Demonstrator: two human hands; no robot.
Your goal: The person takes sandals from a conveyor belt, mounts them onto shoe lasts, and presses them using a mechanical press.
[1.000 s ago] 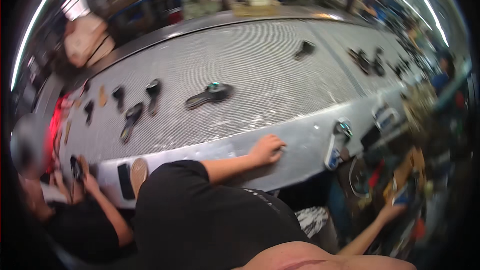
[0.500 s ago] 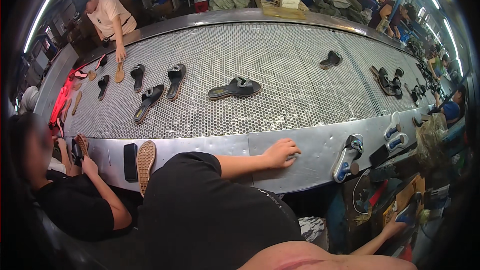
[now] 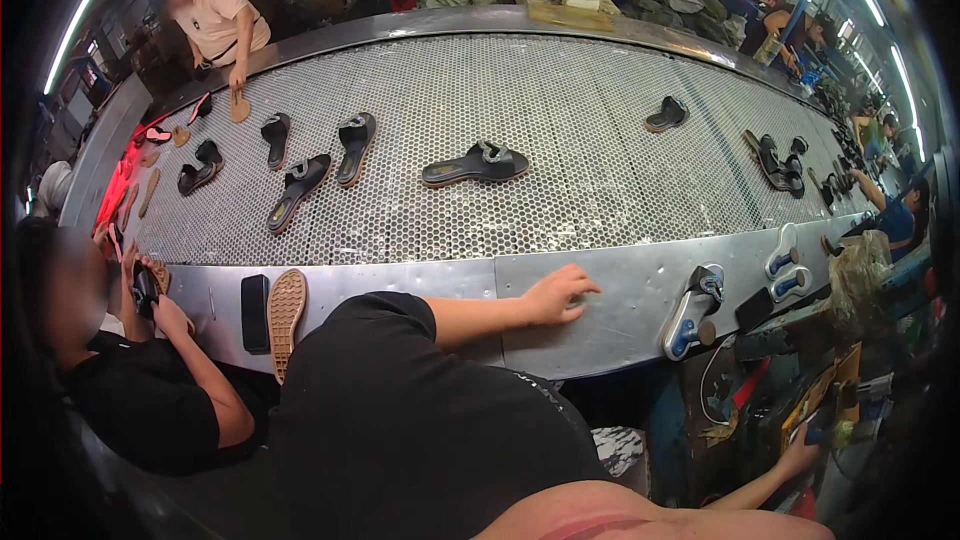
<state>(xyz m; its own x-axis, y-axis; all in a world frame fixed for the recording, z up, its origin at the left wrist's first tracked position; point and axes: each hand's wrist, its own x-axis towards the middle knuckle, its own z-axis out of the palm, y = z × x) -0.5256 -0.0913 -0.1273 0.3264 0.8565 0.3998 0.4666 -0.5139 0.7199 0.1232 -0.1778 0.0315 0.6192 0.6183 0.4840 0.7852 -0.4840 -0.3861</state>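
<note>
My left hand [image 3: 560, 295] rests on the bare metal ledge of the conveyor, its fingers loosely bent and apart, with nothing in it. At the lower right, my right hand [image 3: 798, 452] is beside a machine, its fingers closed around something bluish that is blurred and partly hidden. Nearest to the left hand on the ledge is a sandal on a blue-and-white shoe last [image 3: 690, 318]. Beyond the hand, a black slide sandal [image 3: 475, 166] lies on the mesh belt [image 3: 590, 190]. A tan patterned sole [image 3: 287, 315] leans at the ledge, left of my black-sleeved arm.
More black sandals [image 3: 300, 192] lie on the belt's left part. A phone [image 3: 255, 313] is beside the sole. Two more lasts [image 3: 788, 265] and a dark flat object [image 3: 755, 310] lie on the right ledge. Co-workers [image 3: 170, 370] [image 3: 220, 20] handle footwear at the left.
The sandals on the belt have shifted slightly, and one at the left has turned. My right hand has moved slightly upward, and the bluish thing shows less clearly. The left hand stays on the ledge.
</note>
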